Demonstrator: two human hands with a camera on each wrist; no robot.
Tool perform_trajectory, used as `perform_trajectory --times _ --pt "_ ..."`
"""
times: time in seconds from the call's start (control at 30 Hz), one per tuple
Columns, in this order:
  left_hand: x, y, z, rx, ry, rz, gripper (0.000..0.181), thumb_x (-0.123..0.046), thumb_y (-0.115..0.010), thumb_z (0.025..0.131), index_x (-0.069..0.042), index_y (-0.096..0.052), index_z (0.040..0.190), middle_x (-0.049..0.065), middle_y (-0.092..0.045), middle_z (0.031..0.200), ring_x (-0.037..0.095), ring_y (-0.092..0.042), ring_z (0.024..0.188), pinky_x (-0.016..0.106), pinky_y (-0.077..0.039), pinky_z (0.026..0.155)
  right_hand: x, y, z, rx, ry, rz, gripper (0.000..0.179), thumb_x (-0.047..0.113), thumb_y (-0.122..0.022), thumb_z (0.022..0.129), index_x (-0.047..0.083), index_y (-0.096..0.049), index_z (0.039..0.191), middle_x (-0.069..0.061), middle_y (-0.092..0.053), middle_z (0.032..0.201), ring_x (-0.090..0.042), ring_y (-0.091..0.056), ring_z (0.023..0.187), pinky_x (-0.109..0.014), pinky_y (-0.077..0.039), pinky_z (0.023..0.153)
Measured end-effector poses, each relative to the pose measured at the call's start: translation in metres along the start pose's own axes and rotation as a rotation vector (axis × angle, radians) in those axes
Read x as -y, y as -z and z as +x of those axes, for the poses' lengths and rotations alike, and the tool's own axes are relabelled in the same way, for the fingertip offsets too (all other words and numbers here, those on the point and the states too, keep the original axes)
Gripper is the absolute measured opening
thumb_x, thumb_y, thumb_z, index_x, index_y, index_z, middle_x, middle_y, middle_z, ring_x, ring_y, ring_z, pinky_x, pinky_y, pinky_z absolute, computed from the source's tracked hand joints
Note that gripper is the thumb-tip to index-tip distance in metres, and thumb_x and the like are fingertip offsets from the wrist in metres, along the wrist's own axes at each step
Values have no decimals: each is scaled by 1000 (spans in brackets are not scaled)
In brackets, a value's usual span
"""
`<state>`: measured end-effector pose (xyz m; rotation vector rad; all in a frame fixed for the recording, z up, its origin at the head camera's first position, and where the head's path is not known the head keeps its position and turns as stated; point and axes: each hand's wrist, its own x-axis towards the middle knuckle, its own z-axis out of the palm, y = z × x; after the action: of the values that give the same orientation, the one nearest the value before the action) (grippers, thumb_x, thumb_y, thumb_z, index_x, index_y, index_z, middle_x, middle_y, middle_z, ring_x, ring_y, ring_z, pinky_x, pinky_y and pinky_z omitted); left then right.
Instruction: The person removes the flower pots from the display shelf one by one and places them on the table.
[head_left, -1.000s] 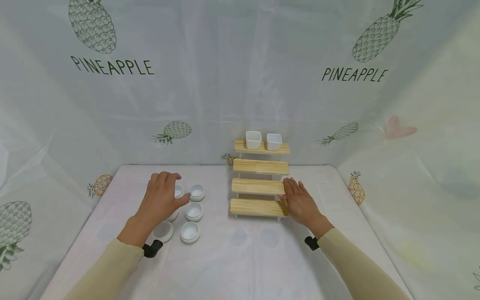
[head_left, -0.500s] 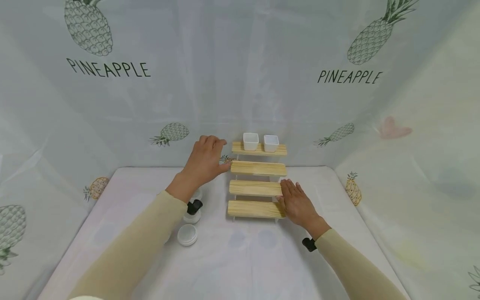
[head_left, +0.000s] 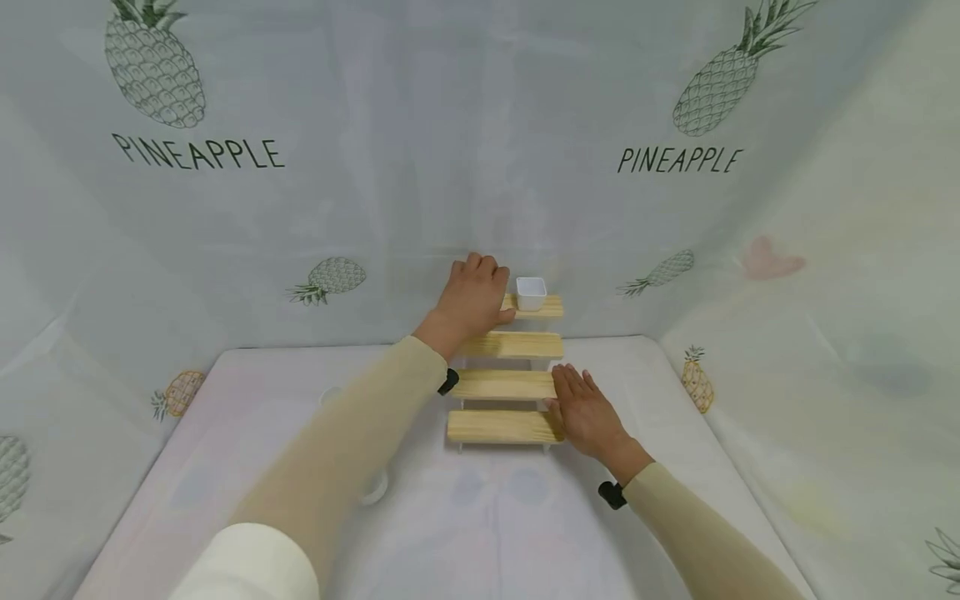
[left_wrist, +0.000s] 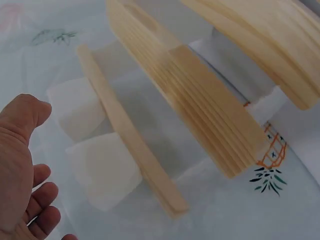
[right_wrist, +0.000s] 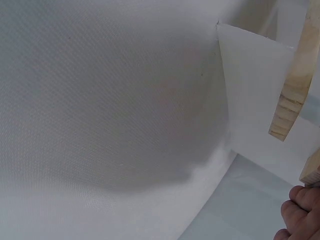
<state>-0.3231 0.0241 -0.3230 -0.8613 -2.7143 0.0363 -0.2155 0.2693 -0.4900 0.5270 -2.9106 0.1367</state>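
Note:
A four-step stand [head_left: 506, 385] with light wooden boards stands on the table. My left hand [head_left: 472, 296] reaches to its top board, thumb and fingers spread. In the left wrist view two white square cups [left_wrist: 104, 172] sit on the top board [left_wrist: 135, 140], with the left thumb [left_wrist: 30, 112] close to the farther one. One white cup [head_left: 531, 294] shows in the head view; the other is hidden behind the left hand. My right hand [head_left: 592, 417] rests against the stand's right end, fingers straight over the second-lowest board. In the right wrist view its fingertips touch a board end [right_wrist: 312, 170].
Small round white dishes [head_left: 373, 489] stand on the table [head_left: 465, 550] left of the stand, mostly covered by the left forearm [head_left: 330, 458]. Pineapple-printed sheeting [head_left: 435, 167] hangs behind and at both sides.
My left hand has moved from above the round dishes, right and away, to the stand's top board, covering the left cup. My right hand stays at the stand. The head view has shifted slightly.

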Motion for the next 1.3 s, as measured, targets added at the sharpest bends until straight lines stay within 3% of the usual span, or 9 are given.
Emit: perform_trajectory --times 0.23,0.47,0.87,1.13,1.3 --pt "-8 -12 22 -22 21 25 57 -59 -64 100 -10 -62 127 11 -56 135 32 -45 127 49 -38 103 5 0 -1 13 4 7 65 32 -48 113 -12 -33 158 -31 -39 163 -44 -35 154 -58 -25 126" --pt "-14 -21 33 19 38 58 70 -65 -61 99 -6 -61 137 14 -53 145 33 -43 135 51 -38 109 5 -1 1 31 2 -23 65 34 -44 114 -10 -30 160 -29 -38 164 -42 -34 156 -56 -24 127" --pt "-26 -25 49 80 41 48 75 -66 -57 100 -5 -59 143 12 -54 142 31 -39 133 52 -35 108 0 1 0 28 -31 -38 66 35 -47 113 -9 -31 160 -26 -39 165 -40 -35 156 -55 -25 128" --pt "-25 -27 46 84 49 43 64 -60 -55 103 -7 -62 140 12 -55 138 31 -41 131 51 -35 106 1 0 1 38 -21 -47 66 35 -43 114 -9 -29 161 -27 -37 165 -40 -34 156 -55 -24 128" --pt "-26 -27 43 38 1 25 58 -57 -60 102 -10 -62 137 11 -56 134 32 -44 127 51 -37 104 0 1 0 47 -24 -57 66 37 -41 114 -9 -28 161 -27 -36 166 -40 -33 157 -55 -24 128"
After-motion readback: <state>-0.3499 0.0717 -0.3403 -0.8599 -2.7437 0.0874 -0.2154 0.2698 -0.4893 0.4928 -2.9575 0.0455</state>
